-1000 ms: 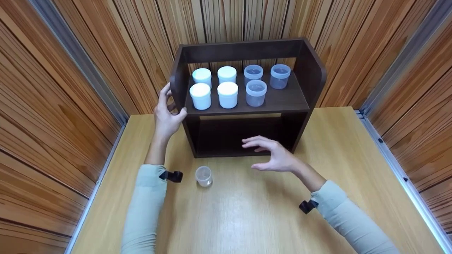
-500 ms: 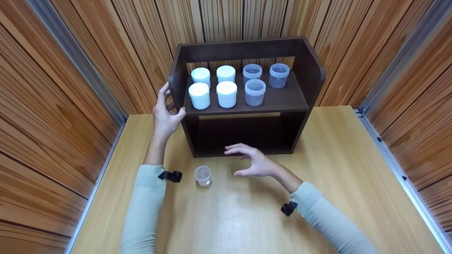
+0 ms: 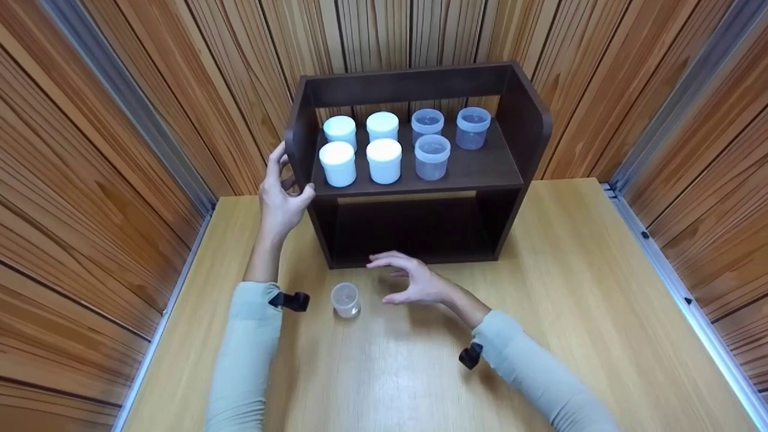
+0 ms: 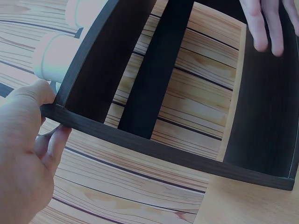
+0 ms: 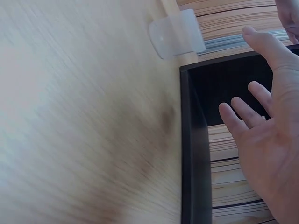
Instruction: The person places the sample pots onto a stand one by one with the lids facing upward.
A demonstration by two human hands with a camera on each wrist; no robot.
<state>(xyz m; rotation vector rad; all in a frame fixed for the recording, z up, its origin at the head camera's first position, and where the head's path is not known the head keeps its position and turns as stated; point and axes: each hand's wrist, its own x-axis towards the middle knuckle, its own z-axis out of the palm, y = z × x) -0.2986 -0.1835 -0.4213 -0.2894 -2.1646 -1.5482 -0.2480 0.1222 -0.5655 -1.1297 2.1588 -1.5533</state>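
Observation:
In the head view my left hand (image 3: 281,201) grips the left side panel of a dark brown wooden shelf (image 3: 414,191). The left wrist view shows the thumb on one side of that panel's edge and fingers (image 4: 57,147) on the other. A small clear plastic jar (image 3: 345,300) stands upright on the table in front of the shelf. Just right of it is my right hand (image 3: 414,282), fingers spread and thumb apart, holding nothing. In the right wrist view this clear jar (image 5: 178,33) lies beyond the thumb, not touched.
On the shelf's upper board stand several white lidded jars (image 3: 384,162) at the left and three clear jars (image 3: 432,158) at the right. Wood-plank walls (image 3: 120,180) enclose the table (image 3: 384,384) at the back and both sides.
My right hand has moved left across the shelf's front, towards the clear jar on the table. The left hand keeps its grip, and the jars stand where they were.

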